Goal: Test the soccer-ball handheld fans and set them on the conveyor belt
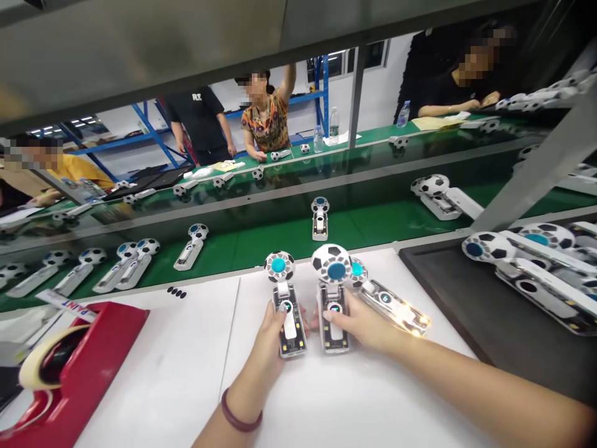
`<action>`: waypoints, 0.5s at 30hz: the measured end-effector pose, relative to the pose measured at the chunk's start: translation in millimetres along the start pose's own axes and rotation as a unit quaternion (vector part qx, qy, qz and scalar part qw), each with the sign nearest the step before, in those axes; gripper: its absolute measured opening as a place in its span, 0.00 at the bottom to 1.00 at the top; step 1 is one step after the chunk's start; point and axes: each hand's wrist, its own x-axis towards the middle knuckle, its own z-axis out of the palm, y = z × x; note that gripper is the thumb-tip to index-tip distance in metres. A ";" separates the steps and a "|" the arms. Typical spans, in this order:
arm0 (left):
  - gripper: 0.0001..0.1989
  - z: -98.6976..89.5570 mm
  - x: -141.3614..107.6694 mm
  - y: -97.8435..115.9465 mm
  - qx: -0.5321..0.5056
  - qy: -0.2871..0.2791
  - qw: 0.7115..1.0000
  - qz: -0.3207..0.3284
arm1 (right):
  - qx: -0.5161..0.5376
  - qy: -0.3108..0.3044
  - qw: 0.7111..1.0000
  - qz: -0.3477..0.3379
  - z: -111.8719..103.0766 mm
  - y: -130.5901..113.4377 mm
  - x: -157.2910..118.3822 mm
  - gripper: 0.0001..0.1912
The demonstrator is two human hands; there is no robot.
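Note:
My left hand (267,331) is closed around the handle of a soccer-ball-headed handheld device (293,333), thumb on its round button. In my right hand (366,323) is a second soccer-ball-headed device (332,264), also held upright with the thumb by its button. Both handles show bare circuit boards, and small lights glow at the buttons. Each ball head has a blue disc facing me. Just behind my right hand, a third such device (396,305) lies tilted on the white table (186,373), its handle lit with warm yellow lights. Most fingers are hidden behind the handles.
A red tape dispenser (102,348) stands at left, near several small black ovals (177,292). More ball-headed devices lie on the green conveyor belt (252,239) ahead. At right, a black tray (448,280) holds several. A metal post (536,162) slants down there. Co-workers sit and stand opposite.

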 end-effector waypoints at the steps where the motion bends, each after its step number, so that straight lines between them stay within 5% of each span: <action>1: 0.16 -0.6 -0.3 1.3 -0.022 -0.008 1.000 0.002 | 0.040 0.001 0.999 0.018 0.7 2.0 -0.5 0.20; 6: 0.18 -3.4 -0.5 4.7 -0.053 -0.033 0.998 -0.002 | 0.193 -0.025 0.978 0.070 2.5 5.9 -4.6 0.31; 10: 0.19 -4.6 -1.1 4.4 -0.030 -0.032 0.999 -0.022 | 0.213 -0.039 0.973 0.076 6.8 -1.4 -7.2 0.39; 15: 0.19 0.5 -3.2 5.1 -0.024 -0.009 1.000 -0.012 | 0.214 -0.042 0.973 0.077 7.0 -3.1 -8.3 0.38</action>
